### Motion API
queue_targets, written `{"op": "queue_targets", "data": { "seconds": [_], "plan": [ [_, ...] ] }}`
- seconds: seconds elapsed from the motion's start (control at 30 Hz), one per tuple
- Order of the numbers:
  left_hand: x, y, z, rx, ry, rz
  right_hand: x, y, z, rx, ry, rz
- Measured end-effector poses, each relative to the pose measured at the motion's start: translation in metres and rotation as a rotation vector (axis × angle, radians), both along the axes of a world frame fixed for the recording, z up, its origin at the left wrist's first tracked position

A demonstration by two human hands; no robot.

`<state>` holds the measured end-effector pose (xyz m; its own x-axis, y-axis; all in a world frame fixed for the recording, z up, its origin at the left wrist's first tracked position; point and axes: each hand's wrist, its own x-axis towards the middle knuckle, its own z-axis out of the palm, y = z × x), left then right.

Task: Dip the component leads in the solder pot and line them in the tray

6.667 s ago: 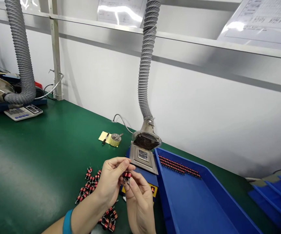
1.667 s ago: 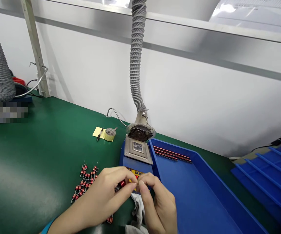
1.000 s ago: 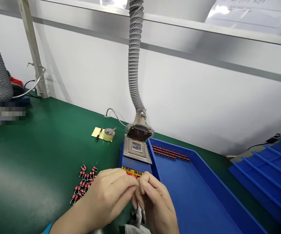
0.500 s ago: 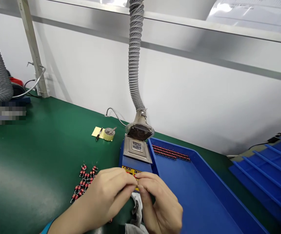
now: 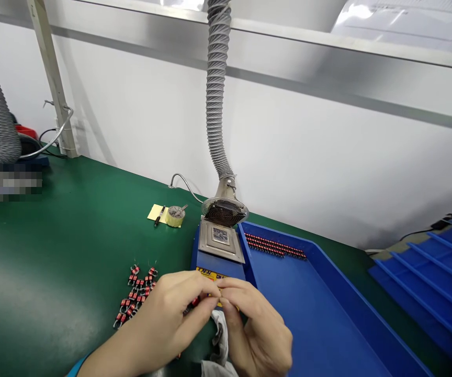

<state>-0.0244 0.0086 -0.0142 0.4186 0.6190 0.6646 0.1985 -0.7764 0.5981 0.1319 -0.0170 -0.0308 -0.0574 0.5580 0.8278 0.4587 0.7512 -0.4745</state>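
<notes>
At lower centre, the left hand (image 5: 174,310) grasps a mostly hidden red component (image 5: 195,302) in its fingers; whether the right hand (image 5: 258,325) pinches anything cannot be told. Fine fingertip work seems underway, likely needing steadiness next.

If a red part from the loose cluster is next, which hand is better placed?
Probably the left hand: it is nearer the cluster, while the right hand is nearer the tray. Both look busy, though.

A plain white wall (image 5: 308,146) rises in front of me, behind a green-topped workbench (image 5: 92,209). A metal shelf (image 5: 289,35) runs across it near a pale upright post (image 5: 51,73), and bright light gleams off the workbench and the glossy sheets (image 5: 402,23) above.
</notes>
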Motion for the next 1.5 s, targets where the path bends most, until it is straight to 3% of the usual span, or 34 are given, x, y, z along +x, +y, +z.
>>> {"op": "queue_targets", "data": {
  "seconds": [0.1,0.17,0.23,0.33,0.43,0.57,0.67,0.73,0.8,0.87,0.93,1.0,1.07,1.13,1.2,1.27,1.33,1.37,1.5],
  "plan": [
    [0.003,0.001,-0.004,0.307,0.092,0.093,-0.004,-0.001,0.000,-0.330,0.167,0.089],
    [0.003,0.000,-0.005,0.348,0.096,0.119,-0.006,-0.001,0.001,-0.441,0.377,0.235],
    [0.002,0.000,-0.004,0.239,0.025,0.099,-0.005,0.000,0.002,-0.346,0.454,0.221],
    [0.000,-0.001,-0.001,-0.020,-0.070,0.031,-0.003,0.001,0.003,-0.117,0.284,0.057],
    [-0.002,-0.002,0.003,-0.216,-0.093,-0.023,-0.002,0.004,0.003,-0.019,0.151,0.078],
    [-0.002,-0.003,0.003,-0.281,-0.079,-0.042,-0.001,0.005,0.000,0.082,0.068,0.034],
    [0.001,-0.004,0.001,-0.094,-0.052,-0.015,-0.002,0.001,0.000,-0.039,0.086,0.039],
    [0.003,-0.004,0.000,0.067,-0.049,0.004,-0.003,-0.001,0.001,-0.308,0.247,0.181],
    [0.004,-0.004,0.000,0.079,-0.060,0.002,-0.004,-0.002,0.003,-0.465,0.448,0.393],
    [0.002,-0.005,0.002,-0.063,-0.080,-0.022,-0.002,-0.001,0.005,-0.415,0.515,0.460],
    [0.000,-0.005,0.004,-0.236,-0.091,-0.045,-0.001,0.000,0.005,-0.289,0.414,0.338],
    [-0.001,-0.006,0.005,-0.307,-0.088,-0.049,0.000,0.001,0.003,-0.166,0.258,0.192],
    [0.000,-0.005,0.004,-0.234,-0.082,-0.028,0.000,0.001,0.000,-0.018,0.142,0.098],
    [0.003,-0.004,0.001,-0.021,-0.055,0.019,-0.003,0.000,-0.002,0.001,0.111,0.033],
    [0.005,-0.004,-0.002,0.210,-0.003,0.081,-0.005,-0.001,-0.001,-0.212,0.215,0.095],
    [0.006,-0.003,-0.003,0.307,0.019,0.101,-0.007,-0.001,0.002,-0.489,0.428,0.304],
    [0.005,-0.003,-0.001,0.210,-0.023,0.068,-0.006,0.000,0.004,-0.555,0.563,0.458],
    [0.004,-0.003,0.000,0.114,-0.054,0.038,-0.004,0.001,0.005,-0.508,0.557,0.450],
    [0.000,-0.004,0.004,-0.223,-0.098,-0.037,0.003,0.002,0.004,-0.193,0.248,0.193]
  ]
}}
